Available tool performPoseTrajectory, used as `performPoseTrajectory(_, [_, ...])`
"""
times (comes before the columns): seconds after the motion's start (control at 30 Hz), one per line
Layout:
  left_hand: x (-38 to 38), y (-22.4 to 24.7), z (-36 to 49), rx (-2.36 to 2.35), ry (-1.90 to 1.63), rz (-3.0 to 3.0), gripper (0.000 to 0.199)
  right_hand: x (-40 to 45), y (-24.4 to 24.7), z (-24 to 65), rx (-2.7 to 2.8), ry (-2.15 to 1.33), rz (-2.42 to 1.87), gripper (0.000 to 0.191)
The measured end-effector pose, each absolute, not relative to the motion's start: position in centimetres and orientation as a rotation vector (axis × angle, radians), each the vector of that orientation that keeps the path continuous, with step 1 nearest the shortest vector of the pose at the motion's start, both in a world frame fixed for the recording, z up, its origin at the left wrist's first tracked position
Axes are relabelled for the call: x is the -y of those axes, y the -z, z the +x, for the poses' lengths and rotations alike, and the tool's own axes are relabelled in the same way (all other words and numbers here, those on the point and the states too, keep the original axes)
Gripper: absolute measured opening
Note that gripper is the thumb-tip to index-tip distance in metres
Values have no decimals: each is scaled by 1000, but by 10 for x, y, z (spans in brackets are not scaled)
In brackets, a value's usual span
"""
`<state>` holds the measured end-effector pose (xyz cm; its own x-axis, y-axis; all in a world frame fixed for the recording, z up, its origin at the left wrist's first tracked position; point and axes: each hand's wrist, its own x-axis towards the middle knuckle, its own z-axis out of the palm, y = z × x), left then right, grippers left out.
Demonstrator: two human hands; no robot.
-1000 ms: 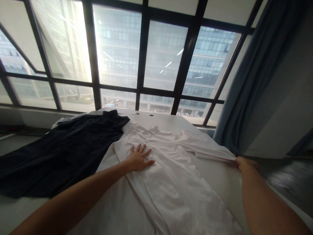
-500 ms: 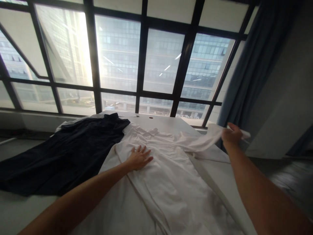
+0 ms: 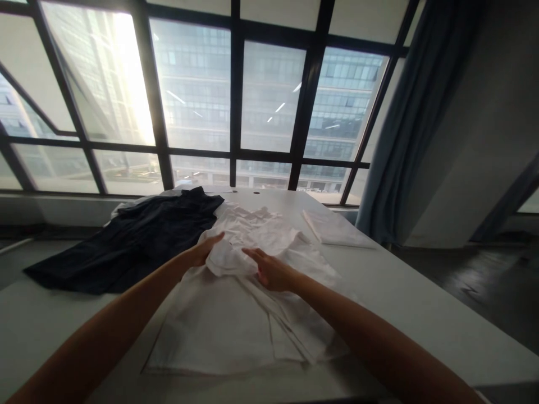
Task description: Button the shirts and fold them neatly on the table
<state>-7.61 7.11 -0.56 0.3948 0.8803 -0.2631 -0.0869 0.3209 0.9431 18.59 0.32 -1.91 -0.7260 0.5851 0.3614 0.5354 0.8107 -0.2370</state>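
A white garment (image 3: 227,331) lies spread on the white table, its gathered upper part toward the window. My left hand (image 3: 205,251) grips the left side of a folded part of the white cloth, thumb on top. On the right side of that same fold, my right hand (image 3: 272,269) rests with its fingers over the cloth; whether they pinch it is hard to make out. A dark navy garment (image 3: 138,247) lies flat to the left, next to the white one.
The white table (image 3: 429,314) stretches to the right. A folded white cloth (image 3: 337,227) lies near its far right edge. Behind stand a black-framed window (image 3: 236,101) and a blue curtain (image 3: 391,151).
My right hand has come in from the far right to the middle, and the sleeve it held is now over the garment. My left hand has moved left and taken hold of cloth.
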Motion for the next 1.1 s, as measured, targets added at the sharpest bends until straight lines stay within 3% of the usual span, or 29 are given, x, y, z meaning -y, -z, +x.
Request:
performPoseTrajectory(0.07, [-58,6,-79,-1014,-845,1181,53,-5,21,189,2581,-54,-953,68])
performPoseTrajectory(0.17, [-40,4,-85,-1316,-910,1454,43,-9,23,194,2601,136,-1011,29])
performPoseTrajectory(0.23, [-26,-1,-90,-1471,-904,1538,38,-9,23,199,2555,201,-983,21])
performPoseTrajectory(0.33, [0,-16,-100,-1371,-873,1447,46,-9,19,207,2407,187,-910,19])
performPoseTrajectory(0.47, [28,-42,-114,-1095,-683,1383,74,-6,13,217,2311,14,-839,17])
performPoseTrajectory(0.67, [43,-51,-121,-798,-99,1560,42,0,15,216,2396,-151,-856,19])
performPoseTrajectory(0.83, [46,-50,-117,-590,223,1594,59,1,14,216,2475,-224,-883,20])
performPoseTrajectory(0.93, [40,-47,-117,-738,86,1740,64,3,11,218,2512,-255,-879,20])
performPoseTrajectory(1.1, [38,-35,-90,-1042,-632,2279,51,6,5,220,2543,-291,-846,21])
